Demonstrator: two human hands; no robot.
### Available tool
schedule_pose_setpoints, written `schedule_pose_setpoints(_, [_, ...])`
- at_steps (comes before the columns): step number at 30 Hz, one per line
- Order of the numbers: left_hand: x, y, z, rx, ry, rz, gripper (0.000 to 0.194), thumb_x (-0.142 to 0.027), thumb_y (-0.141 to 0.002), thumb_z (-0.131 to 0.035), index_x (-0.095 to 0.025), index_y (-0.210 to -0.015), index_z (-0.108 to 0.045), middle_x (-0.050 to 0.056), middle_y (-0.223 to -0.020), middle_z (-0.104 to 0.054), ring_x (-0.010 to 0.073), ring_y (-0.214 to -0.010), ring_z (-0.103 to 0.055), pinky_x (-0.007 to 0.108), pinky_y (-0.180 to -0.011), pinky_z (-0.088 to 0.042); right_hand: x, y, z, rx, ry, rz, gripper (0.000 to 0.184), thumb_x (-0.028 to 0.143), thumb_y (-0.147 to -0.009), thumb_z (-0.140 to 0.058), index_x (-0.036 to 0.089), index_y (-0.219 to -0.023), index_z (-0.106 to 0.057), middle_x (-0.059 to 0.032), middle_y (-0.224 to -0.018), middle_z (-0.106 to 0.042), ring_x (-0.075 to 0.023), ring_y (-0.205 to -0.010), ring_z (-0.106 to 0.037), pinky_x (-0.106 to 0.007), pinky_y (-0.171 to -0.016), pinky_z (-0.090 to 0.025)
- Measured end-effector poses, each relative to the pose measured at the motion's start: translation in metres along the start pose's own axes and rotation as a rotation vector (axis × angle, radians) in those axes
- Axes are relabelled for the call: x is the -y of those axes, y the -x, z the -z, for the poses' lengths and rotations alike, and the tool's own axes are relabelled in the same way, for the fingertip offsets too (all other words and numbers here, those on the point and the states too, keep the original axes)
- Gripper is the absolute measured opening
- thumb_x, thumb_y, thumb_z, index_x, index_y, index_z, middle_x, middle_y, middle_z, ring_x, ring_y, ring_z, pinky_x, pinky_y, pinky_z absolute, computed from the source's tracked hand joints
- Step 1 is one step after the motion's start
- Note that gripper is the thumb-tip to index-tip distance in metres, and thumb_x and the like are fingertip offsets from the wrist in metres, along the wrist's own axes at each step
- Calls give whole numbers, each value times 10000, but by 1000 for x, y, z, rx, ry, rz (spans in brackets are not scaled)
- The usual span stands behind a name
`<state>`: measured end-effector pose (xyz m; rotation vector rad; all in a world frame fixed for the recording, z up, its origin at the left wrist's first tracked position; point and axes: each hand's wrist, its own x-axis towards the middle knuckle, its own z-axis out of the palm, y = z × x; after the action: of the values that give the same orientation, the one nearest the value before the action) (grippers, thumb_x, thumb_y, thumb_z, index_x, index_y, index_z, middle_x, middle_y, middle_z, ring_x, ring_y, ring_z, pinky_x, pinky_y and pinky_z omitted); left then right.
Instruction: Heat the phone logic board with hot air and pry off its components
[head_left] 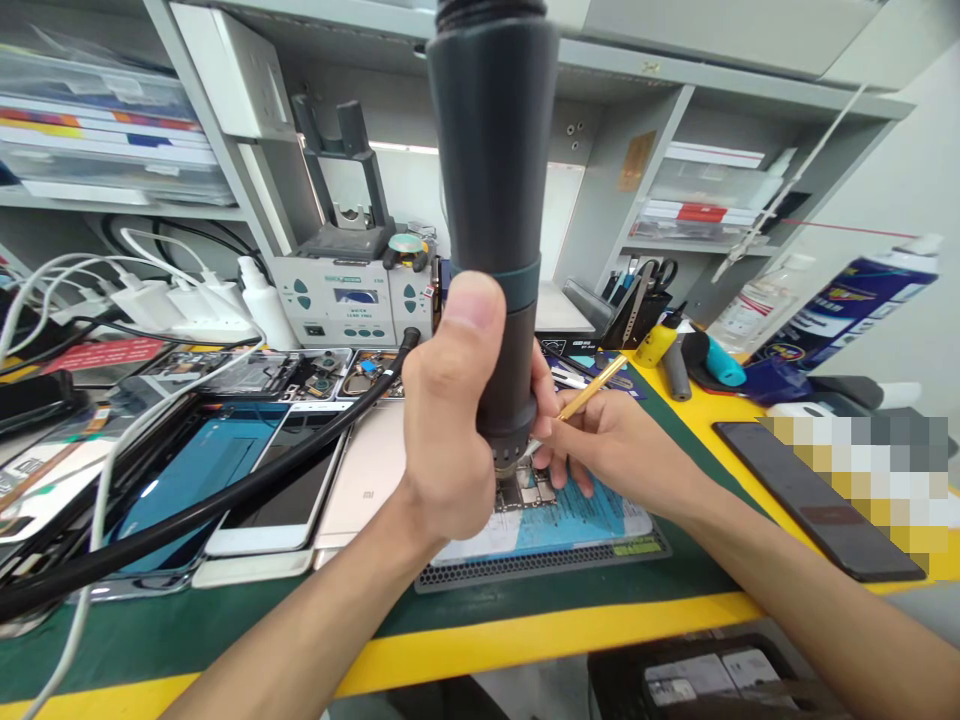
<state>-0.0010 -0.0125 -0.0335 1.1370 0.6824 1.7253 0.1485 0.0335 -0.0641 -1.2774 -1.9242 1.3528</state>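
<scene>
My left hand (454, 400) is wrapped round the dark handle of a hot air gun (495, 150), its thumb lying along the front. The gun stands nearly upright, nozzle down, over a small phone circuit board (534, 488). My right hand (600, 445) grips a slim gold-handled tool (592, 388) like a pen, its pale tip slanting down toward the board beside the nozzle. Whether that tip touches the board is hidden. Under the board lies a blue and white work pad (585, 520).
A hot air station (352, 300) stands behind, and its black hose (247, 490) crosses the left side. Phones, including a white one (289, 470), lie at left. A dark phone (821, 500) rests at right, near bottles and a tool holder (641, 300).
</scene>
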Motion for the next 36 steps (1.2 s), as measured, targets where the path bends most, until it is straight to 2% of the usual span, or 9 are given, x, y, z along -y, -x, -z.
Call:
schedule_pose_setpoints(3, [0,0,1,7,-1,1,641,-675,-926,-404,-159,-627,-639,62,-546,-586,177,-463,-580,309,-438,-490,2,0,0,-5,0,-5,277,392,-862,-660,153,-724,-641,2,-538,-639,-69,-378,-496,-183,-378,-403])
schedule_pose_setpoints(9, [0,0,0,-10,13,1,623,-658,-916,-434,-178,-525,-505,61,-545,-578,165,-455,-580,293,-429,-486,4,1,0,5,0,-1,281,391,-869,-657,147,-729,-649,-1,-534,-636,-63,-381,-485,-173,-379,-404])
schedule_pose_setpoints(17, [-1,-1,2,-25,6,-39,604,-638,-939,-406,-175,-637,-651,51,-588,-613,168,-480,-594,303,-478,-502,-1,0,0,14,-10,0,287,405,-880,-658,149,-748,-649,-15,-585,-670,-70,-400,-512,-173,-383,-410])
schedule_pose_setpoints(23, [2,-3,3,-4,27,-40,611,-652,-936,-402,-174,-661,-665,48,-586,-616,119,-357,-449,299,-402,-475,0,1,0,19,6,6,297,414,-874,-668,144,-750,-671,-3,-570,-665,-63,-392,-505,-174,-390,-407])
schedule_pose_setpoints(36, [0,-2,3,-23,35,-42,611,-635,-944,-405,-164,-646,-656,33,-583,-610,100,-339,-430,306,-434,-481,2,2,0,32,8,4,268,384,-869,-679,144,-751,-701,8,-549,-649,-56,-395,-491,-171,-394,-382])
